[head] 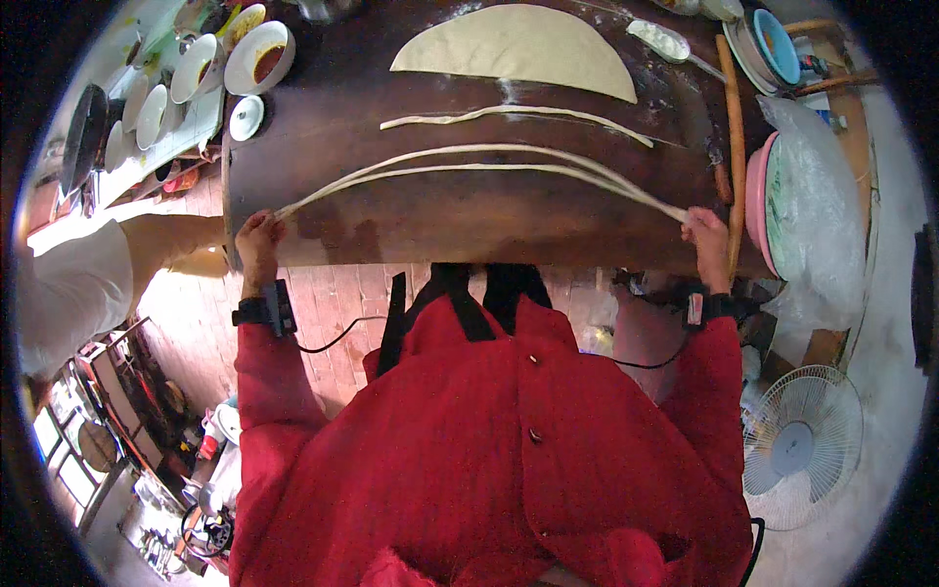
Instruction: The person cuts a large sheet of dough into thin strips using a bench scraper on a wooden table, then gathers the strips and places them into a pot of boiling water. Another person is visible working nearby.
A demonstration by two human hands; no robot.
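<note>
Two long dough strips (469, 168) stretch side by side across the dark wooden board, bowed away from me. My left hand (260, 238) grips their left ends near the board's front edge. Their right ends are pinched in my right hand (708, 238), close to a long rolling pin (734, 147). Beyond them lies a single thin dough strip (506, 111), apart from the held ones. Farther back rests a half-round sheet of dough (513, 51), its straight cut side towards me.
White bowls (260, 59) with dark sauce and a small lidded white dish (246, 117) stand at left. A flour scoop (664, 40) lies back right. A pink basin (759, 205) under plastic is at right, above a fan (799, 447). Another person's arm (176, 238) reaches the board's left edge.
</note>
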